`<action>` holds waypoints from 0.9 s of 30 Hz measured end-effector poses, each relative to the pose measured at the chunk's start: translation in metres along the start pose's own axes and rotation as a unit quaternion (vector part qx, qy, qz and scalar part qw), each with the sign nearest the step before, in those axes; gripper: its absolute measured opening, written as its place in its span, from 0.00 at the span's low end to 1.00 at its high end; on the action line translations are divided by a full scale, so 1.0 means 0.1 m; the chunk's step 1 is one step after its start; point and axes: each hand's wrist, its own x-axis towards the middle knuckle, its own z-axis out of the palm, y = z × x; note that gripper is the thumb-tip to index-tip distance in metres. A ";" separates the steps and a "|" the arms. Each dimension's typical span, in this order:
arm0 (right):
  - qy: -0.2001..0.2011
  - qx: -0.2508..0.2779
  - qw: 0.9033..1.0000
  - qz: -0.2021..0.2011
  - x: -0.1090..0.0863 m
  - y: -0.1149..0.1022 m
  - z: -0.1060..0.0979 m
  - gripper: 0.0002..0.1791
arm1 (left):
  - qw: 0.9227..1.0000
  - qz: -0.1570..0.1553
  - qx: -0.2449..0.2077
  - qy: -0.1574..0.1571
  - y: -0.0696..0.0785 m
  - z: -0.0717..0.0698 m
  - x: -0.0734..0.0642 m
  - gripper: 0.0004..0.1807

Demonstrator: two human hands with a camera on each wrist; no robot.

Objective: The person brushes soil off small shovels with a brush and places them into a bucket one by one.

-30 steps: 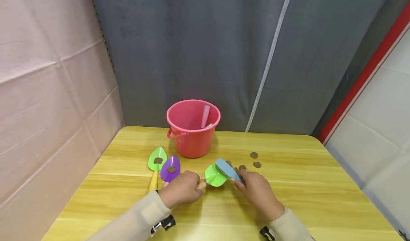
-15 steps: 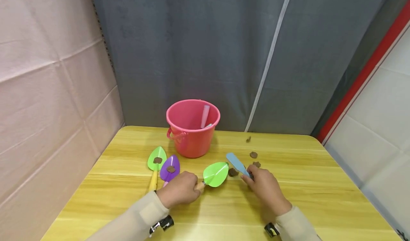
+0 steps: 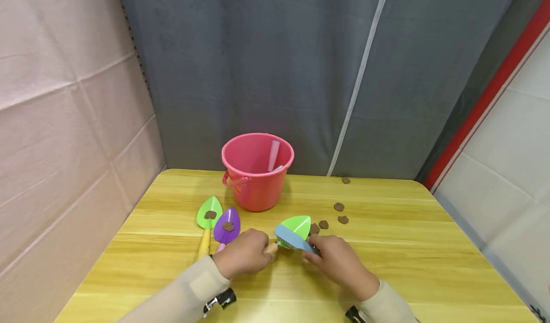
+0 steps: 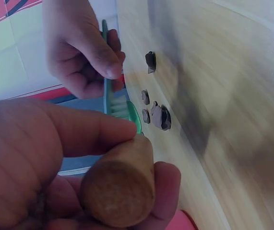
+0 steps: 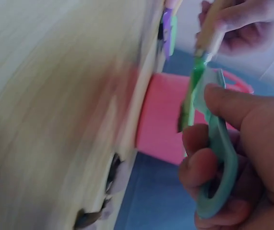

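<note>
My left hand grips the wooden handle of a small green trowel, held low over the table with its leaf-shaped blade to the right. My right hand holds a light blue brush by its looped handle. The brush's bristles face down over the trowel blade near its neck and partly hide it. One brown lump lies right by the blade's tip. Several other brown lumps are scattered to the right and toward the back edge.
Behind the hands stands a pink bucket with a pink handle sticking up inside. Left of my left hand lie a green trowel with a yellow handle and a purple trowel, each with a brown lump on its blade. A grey curtain hangs behind the table.
The brush swung right off the trowel, then came back left over the blade's neck. A brown lump has shot to the table's back edge. My left hand stays nearly in place.
</note>
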 end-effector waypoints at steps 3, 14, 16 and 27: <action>0.017 -0.012 0.999 0.036 0.00 0.07 0.01 0.11 | 1.000 0.001 0.006 0.001 -0.01 -0.01 0.00 0.10; 0.044 -0.009 0.992 0.116 0.02 0.33 -0.09 0.11 | 1.000 -0.008 0.004 0.003 -0.05 0.00 -0.02 0.10; 0.048 -0.009 0.991 0.127 0.02 0.38 -0.12 0.11 | 1.000 -0.014 -0.003 0.001 -0.08 0.01 -0.02 0.08; 0.049 -0.003 0.988 0.149 0.01 0.58 -0.12 0.10 | 0.999 0.020 -0.005 0.028 -0.22 0.00 0.01 0.03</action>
